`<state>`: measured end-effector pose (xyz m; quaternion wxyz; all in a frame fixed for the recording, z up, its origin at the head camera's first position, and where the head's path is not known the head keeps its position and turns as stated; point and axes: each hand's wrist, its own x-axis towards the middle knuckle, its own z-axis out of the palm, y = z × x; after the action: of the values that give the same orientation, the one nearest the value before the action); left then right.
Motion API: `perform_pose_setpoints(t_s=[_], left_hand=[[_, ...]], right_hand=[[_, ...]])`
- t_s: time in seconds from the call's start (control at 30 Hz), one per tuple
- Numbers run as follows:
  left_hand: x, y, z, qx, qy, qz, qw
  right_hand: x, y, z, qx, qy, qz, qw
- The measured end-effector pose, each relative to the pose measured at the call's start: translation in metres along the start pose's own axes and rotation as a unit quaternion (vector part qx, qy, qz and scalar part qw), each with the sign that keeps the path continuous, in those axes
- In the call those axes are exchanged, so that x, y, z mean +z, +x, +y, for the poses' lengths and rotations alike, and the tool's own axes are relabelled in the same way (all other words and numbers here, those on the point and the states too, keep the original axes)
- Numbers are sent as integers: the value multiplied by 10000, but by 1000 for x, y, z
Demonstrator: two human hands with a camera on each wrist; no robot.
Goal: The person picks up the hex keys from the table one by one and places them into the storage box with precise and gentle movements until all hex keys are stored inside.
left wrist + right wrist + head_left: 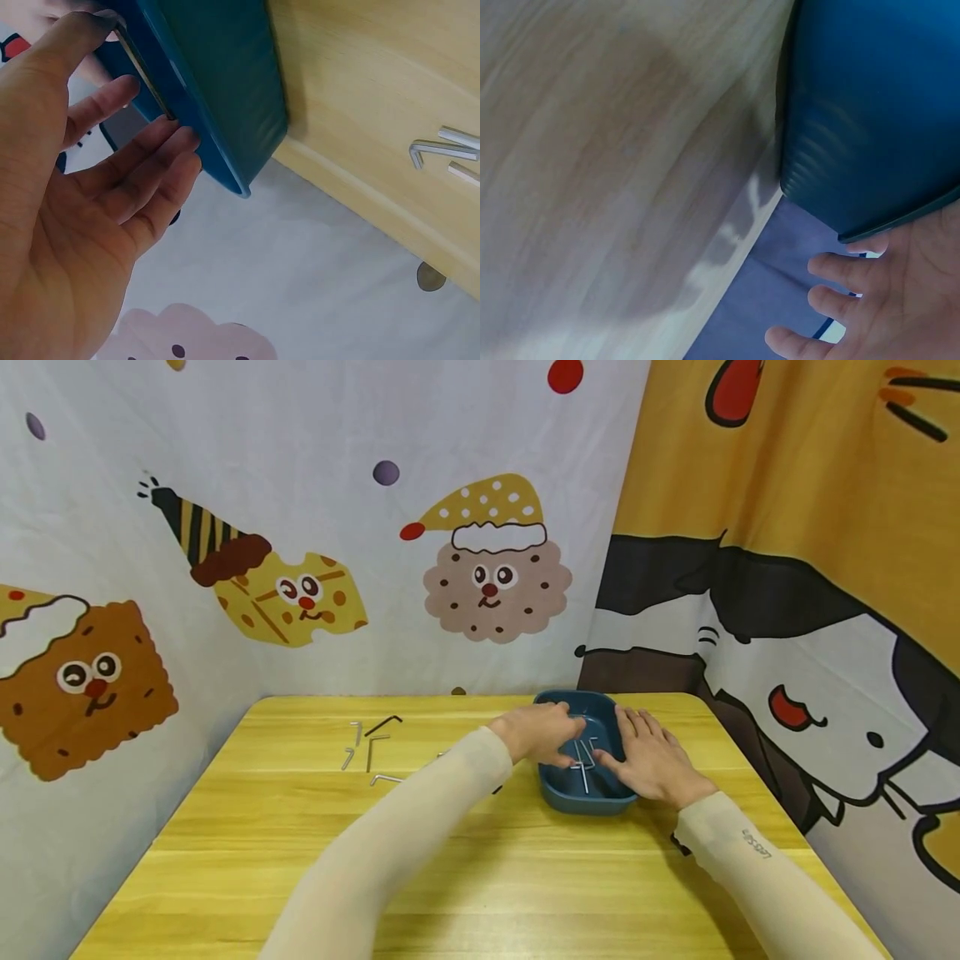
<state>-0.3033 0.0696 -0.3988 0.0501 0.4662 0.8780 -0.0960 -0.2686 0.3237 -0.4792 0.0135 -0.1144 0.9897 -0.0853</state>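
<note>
A deep blue box (588, 806) with smooth, plastic-looking walls and rounded corners sits right of centre in the head view, on a desk (480, 893) of glossy yellow wood grain. Several thin metal hex keys (585, 778), bent into L shapes, lie crossed inside it. The left hand (536, 735) reaches over the box's left rim; at the upper left of its wrist view, thumb and fingertips pinch a slim, straight-shafted hex key (146, 75) lengthwise. The right hand (652, 760) grasps nothing, its fingers spread and nearly straight against the right rim. More loose keys (369, 756), some silvery and one black, lie scattered on the desk left of centre; their faceted shafts show at the right edge of the left wrist view. Both sleeves (412, 827) are cream cloth. Behind, a softly creased curtain (300, 410) carries cartoon prints.
</note>
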Motion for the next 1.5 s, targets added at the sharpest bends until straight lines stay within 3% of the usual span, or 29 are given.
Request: perform_pose_setpoints(t_s=[0.37, 0.67, 1.03, 1.5], left_hand=[[-2, -2, 5, -130, 278, -68, 9995], [8, -13, -3, -309, -83, 307, 9990], [19, -49, -25, -573, -724, 874, 9919], [56, -111, -59, -991, -1202, 1015, 9826]], right_hand=[[0, 0, 0, 7, -43, -8, 10000], [-1, 0, 1, 5, -35, 21, 10000], [0, 1, 1, -56, 35, 81, 9999], [0, 2, 3, -219, 104, -31, 9997]])
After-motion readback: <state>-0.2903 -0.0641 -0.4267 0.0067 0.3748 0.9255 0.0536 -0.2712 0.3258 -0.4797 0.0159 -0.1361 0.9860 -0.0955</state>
